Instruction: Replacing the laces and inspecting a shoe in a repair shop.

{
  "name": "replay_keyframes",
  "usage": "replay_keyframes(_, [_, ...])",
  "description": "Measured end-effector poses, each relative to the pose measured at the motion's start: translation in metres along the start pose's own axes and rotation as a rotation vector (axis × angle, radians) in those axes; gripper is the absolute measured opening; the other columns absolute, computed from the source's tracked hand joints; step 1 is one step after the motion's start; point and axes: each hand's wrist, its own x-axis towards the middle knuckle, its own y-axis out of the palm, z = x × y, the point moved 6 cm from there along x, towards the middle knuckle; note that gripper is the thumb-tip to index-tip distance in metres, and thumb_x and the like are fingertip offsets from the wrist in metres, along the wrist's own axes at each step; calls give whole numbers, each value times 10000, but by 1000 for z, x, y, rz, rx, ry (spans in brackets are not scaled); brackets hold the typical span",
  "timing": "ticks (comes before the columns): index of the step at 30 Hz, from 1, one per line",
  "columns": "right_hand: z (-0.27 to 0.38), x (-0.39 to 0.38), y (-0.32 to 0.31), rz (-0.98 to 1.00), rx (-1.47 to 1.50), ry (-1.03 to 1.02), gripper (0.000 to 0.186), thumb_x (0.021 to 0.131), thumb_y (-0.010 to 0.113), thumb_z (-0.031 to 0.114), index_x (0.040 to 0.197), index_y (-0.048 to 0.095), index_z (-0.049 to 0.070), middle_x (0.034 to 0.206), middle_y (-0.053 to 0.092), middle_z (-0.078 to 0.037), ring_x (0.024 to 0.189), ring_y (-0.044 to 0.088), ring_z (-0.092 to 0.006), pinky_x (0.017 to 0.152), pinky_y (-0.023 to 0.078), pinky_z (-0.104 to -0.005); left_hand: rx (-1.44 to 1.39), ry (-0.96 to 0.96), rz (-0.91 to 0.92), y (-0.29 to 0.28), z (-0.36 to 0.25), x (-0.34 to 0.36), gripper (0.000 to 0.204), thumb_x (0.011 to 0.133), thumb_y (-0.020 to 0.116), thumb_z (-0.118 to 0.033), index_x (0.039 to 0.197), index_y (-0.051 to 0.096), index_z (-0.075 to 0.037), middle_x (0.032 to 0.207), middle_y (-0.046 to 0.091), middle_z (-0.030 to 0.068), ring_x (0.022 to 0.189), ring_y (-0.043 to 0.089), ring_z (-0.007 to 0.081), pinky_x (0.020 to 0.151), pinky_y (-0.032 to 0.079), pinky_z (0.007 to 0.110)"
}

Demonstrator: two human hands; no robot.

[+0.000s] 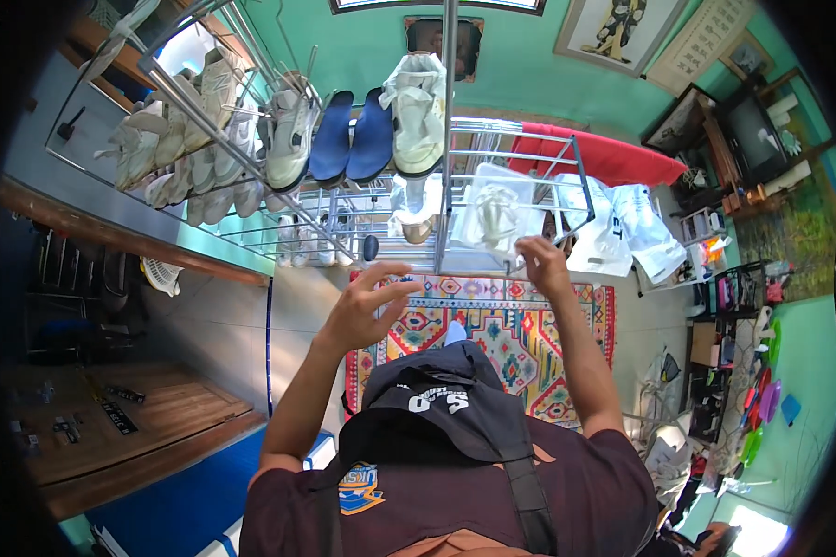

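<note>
Metal drying rack [492,130], silver-barred, standing ahead with both bare hands raised to its near edge. Left hand [370,302] hovering wide open, fingers spread and slightly curled, gripping nothing, fingertips just short of the front rail and just below a small dark knob [370,247] on that rail. Right hand [540,265] reaching up to the lower edge of a white cloth [494,218], fingers bent against it; impossible to tell whether pinching it or only touching.

White cloth hanging crumpled and pale over the middle bars, just right of the upright pole [448,130], draping toward the near rail, with a knotted bunch at its centre.

Sitting on the upper bars: 1 white sneaker [416,111] with soles up, 2 blue insoles [353,135] side by side to its left, another pale sneaker [290,135] beside those, and more worn white shoes [172,139] farther left. Draping over the far right end, a red cloth [613,153]; hanging below it, white plastic bags [622,232].

Lying under the rack on the floor, a patterned rug [501,325] in red, orange and teal. Standing at lower left, a wooden table [112,418].
</note>
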Motion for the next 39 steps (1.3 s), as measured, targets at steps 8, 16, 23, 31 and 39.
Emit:
replay_keyframes(8, [-129, 92, -9, 33, 84, 16, 157, 872, 656, -46, 998, 697, 38, 939, 703, -142, 829, 697, -331, 716, 547, -380, 199, -832, 319, 102, 249, -252, 379, 957, 611, -305, 1259, 655, -80, 1038, 696, 188, 933, 669, 345, 821, 537, 433])
replay_keyframes(16, [-162, 98, -2, 129, 66, 82, 215, 846, 621, -124, 1010, 683, 1, 960, 702, -155, 891, 699, -315, 791, 533, -359, -468, -1669, -159, 158, 215, -508, 480, 1000, 561, -428, 1368, 554, -120, 1113, 693, 101, 905, 697, 249, 761, 549, 445])
replay_keyframes(23, [-169, 95, 1, 71, 109, 131, 274, 889, 546, -119, 1105, 663, 3, 1048, 696, -156, 965, 690, -245, 858, 514, -314, -565, -1699, -228, 154, 182, -510, 385, 995, 588, -406, 1241, 624, -111, 887, 657, 38, 754, 650, 163, 587, 524, 342])
replay_keyframes(31, [-160, 91, 1, 74, 20, 158, 291, 850, 557, -113, 1086, 662, 22, 1019, 683, -157, 913, 684, -308, 811, 529, -351, -409, -1449, -433, 109, 188, -414, 385, 1013, 588, -334, 1253, 637, -38, 1039, 705, 96, 989, 662, 177, 805, 537, 307])
replay_keyframes(39, [-143, 87, -8, 145, 88, 99, 190, 761, 563, -110, 897, 632, 3, 925, 654, -151, 853, 655, -319, 776, 514, -355, -481, -1469, -507, 112, 194, -387, 355, 1012, 574, -307, 1249, 638, -52, 1041, 694, 98, 938, 693, 181, 722, 537, 288])
